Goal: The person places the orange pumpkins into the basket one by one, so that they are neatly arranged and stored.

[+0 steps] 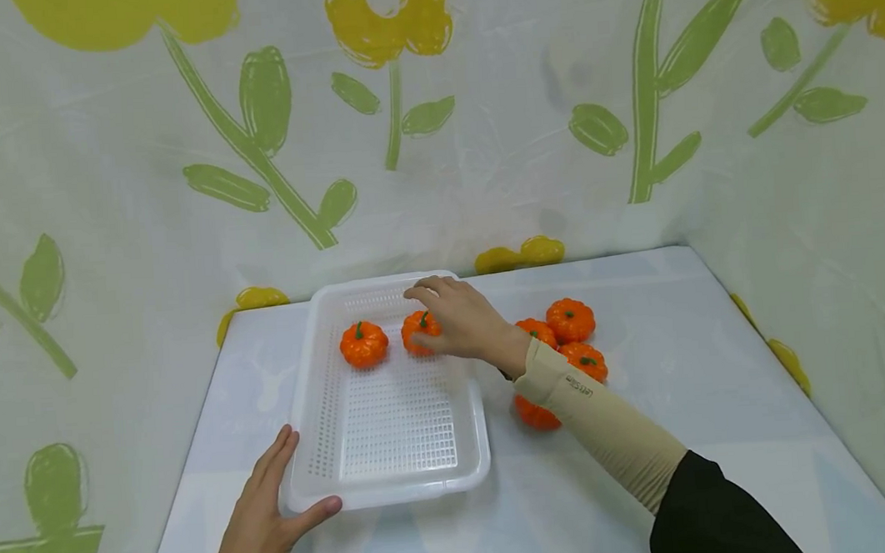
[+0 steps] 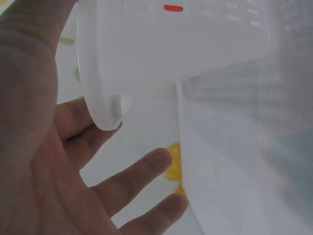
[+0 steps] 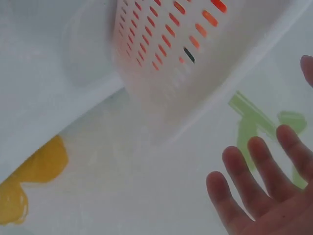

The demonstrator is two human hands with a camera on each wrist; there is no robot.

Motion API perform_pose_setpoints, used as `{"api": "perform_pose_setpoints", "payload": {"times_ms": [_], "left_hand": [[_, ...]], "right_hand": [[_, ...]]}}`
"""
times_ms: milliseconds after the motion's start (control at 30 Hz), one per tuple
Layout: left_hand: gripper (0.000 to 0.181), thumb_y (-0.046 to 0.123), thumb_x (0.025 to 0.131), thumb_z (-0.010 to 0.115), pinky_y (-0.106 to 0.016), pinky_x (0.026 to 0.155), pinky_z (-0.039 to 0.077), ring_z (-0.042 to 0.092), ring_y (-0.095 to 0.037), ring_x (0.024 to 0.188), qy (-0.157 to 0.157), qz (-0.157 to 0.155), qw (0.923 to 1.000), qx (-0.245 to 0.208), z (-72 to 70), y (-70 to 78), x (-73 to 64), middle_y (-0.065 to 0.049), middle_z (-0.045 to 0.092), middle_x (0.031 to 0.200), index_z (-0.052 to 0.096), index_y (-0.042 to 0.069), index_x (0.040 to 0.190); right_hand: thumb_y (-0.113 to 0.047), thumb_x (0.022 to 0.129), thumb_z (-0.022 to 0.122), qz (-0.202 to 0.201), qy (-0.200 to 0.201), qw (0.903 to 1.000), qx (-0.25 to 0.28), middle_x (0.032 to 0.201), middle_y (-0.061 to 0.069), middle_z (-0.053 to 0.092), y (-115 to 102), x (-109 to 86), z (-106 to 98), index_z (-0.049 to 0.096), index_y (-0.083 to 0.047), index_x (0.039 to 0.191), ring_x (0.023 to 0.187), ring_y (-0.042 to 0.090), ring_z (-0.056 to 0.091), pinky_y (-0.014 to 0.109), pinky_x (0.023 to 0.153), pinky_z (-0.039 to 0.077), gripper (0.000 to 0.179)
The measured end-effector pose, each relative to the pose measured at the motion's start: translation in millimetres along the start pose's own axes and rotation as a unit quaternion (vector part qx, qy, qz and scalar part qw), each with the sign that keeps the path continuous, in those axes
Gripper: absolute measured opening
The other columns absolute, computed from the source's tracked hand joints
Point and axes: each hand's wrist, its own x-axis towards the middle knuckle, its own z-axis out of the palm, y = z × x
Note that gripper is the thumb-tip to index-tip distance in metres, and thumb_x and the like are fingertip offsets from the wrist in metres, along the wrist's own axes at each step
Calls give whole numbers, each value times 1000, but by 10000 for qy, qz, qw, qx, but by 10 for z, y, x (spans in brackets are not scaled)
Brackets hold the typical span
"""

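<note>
A white perforated plastic basket [image 1: 394, 438] holds two small orange pumpkins with green stems, a left one [image 1: 363, 346] and a right one [image 1: 416, 335]. My right hand [image 1: 463, 319] is over the basket's right rim, its fingers spread close above the right pumpkin. In the right wrist view, that hand's fingers [image 3: 238, 163] are extended and apart, holding nothing. My left hand [image 1: 260, 516] rests at the basket's near left corner, thumb by the front rim, fingers along the left side. The left wrist view shows two fingertips behind the rim [image 2: 100, 105] and the other fingers straight.
To the right of the basket, several more pumpkins [image 1: 571, 320] sit grouped on the pale table [image 1: 687, 364], partly hidden by my right forearm. A white cloth wall [image 1: 511, 156] with painted flowers stands behind the table and at both sides.
</note>
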Motion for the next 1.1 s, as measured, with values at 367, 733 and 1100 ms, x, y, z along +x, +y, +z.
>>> {"api": "perform_pose_setpoints", "payload": {"times_ms": [367, 733, 1100], "left_hand": [[133, 75, 67, 77, -71, 111, 24, 19, -47, 148, 33, 67, 10000, 38, -7, -7, 9, -10, 5, 170, 11, 14, 164], [129, 75, 68, 76, -70, 112, 27, 22, -45, 147, 203, 355, 9992, 18, 9, -27, -22, -9, 10, 170, 16, 12, 164], [130, 75, 68, 76, -70, 112, 26, 21, -46, 147, 179, 296, 9994, 51, 10, -7, -16, -10, 9, 170, 16, 12, 164]], "right_hand": [[-41, 87, 80, 848, 215, 9940, 660, 144, 8, 54, 416, -419, -352, 52, -15, 144, 132, 29, 50, 49, 110, 43, 69], [-50, 87, 77, 2140, -158, 9701, 1135, 154, 14, 41, 1137, -1178, -551, 40, -12, 153, 138, 38, 40, 62, 108, 40, 84], [-45, 88, 78, 2748, -1089, 9499, 1015, 152, 32, 35, 1533, -1497, -536, 35, -2, 154, 133, 49, 42, 69, 105, 39, 89]]}}
